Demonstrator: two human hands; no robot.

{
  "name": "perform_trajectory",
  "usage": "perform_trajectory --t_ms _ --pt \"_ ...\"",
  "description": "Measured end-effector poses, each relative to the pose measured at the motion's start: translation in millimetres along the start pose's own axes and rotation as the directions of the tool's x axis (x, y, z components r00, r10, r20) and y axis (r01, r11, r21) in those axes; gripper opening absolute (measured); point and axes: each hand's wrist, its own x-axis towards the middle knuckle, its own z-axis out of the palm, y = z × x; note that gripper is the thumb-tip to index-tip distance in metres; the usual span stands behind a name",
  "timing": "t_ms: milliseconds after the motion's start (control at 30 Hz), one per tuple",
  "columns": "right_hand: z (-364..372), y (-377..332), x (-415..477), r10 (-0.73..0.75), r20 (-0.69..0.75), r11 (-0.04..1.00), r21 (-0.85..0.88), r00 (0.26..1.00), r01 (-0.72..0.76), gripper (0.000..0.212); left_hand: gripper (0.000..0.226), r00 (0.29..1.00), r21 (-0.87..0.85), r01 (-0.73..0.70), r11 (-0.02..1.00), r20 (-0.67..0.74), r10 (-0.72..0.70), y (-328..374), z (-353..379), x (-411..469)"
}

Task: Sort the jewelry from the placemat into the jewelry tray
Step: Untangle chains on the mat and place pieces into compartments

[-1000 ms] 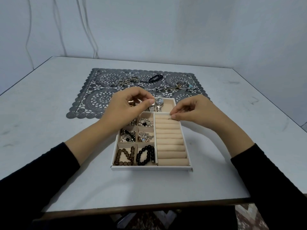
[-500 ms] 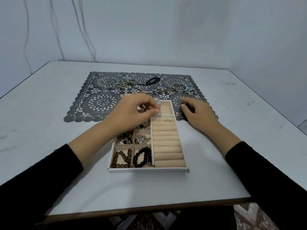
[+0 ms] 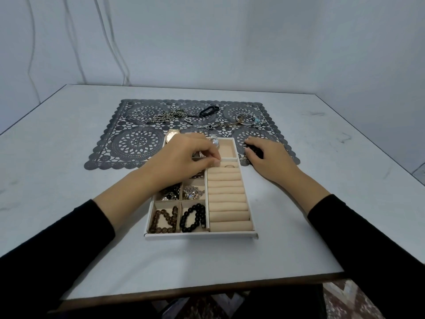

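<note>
While your left hand [image 3: 184, 157] pinches thumb to forefinger over the jewelry tray [image 3: 200, 236], holding what I cannot tell, your right hand [image 3: 269, 157] at the tray's 2 o'clock curls round a dark beaded piece [image 3: 251, 150] on the placemat [image 3: 138, 143], nearer the bangle [image 3: 247, 118] at its 11 than the chains [image 3: 165, 115] lying 9-to-3 at 10.
</note>
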Motion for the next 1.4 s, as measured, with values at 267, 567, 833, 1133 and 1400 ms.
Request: perform_trajectory --t_ms 267,567,833,1133,1400 --pt "-0.7 -0.2 0.2 0.009 0.010 1.000 0.001 1.000 -0.009 0.032 0.012 0.993 0.060 0.001 0.998 0.115 -0.008 -2.2 -5.5 0.7" --pt "0.6 2.2 1.8 0.014 0.012 1.000 -0.012 1.000 -0.014 0.033 0.010 0.982 -0.049 0.160 0.986 0.111 -0.154 1.4 -7.0 2.9" --pt "1.2 3.3 2.9 0.015 0.005 1.000 -0.003 1.000 -0.015 0.033 0.009 0.950 -0.195 0.306 0.932 0.131 -0.285 2.1 -5.7 6.0" --pt "-0.5 1.5 1.8 0.008 0.002 1.000 0.014 1.000 -0.008 0.031 0.014 0.930 -0.217 0.355 0.909 0.177 -0.321 1.4 -7.0 10.3" --pt "-7.6 0.9 7.2 0.065 -0.046 0.997 0.043 0.997 -0.063 0.026 0.006 0.936 -0.274 0.343 0.898 0.021 -0.351 -2.6 -25.2 7.6"
